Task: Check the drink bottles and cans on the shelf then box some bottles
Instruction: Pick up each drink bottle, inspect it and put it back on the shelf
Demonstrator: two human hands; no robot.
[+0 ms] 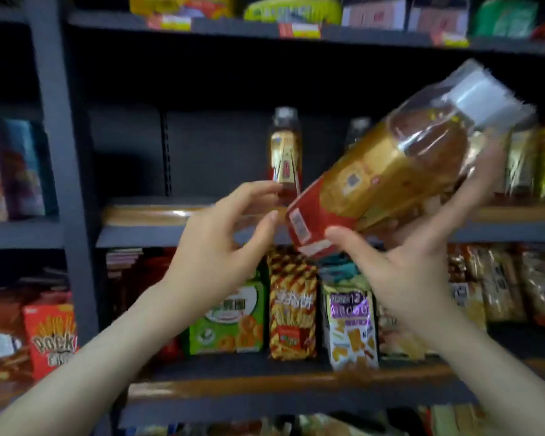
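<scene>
Head view: snack packs filled the lower frame. A shelf bottle stood upright at centre, behind the left hand, whose fingers were loosely spread and held nothing. Right hand gripped the drink bottle at centre-right, tilted, cap toward upper right.

Right hand holds tilted bottle (left hand hovers near).
</scene>
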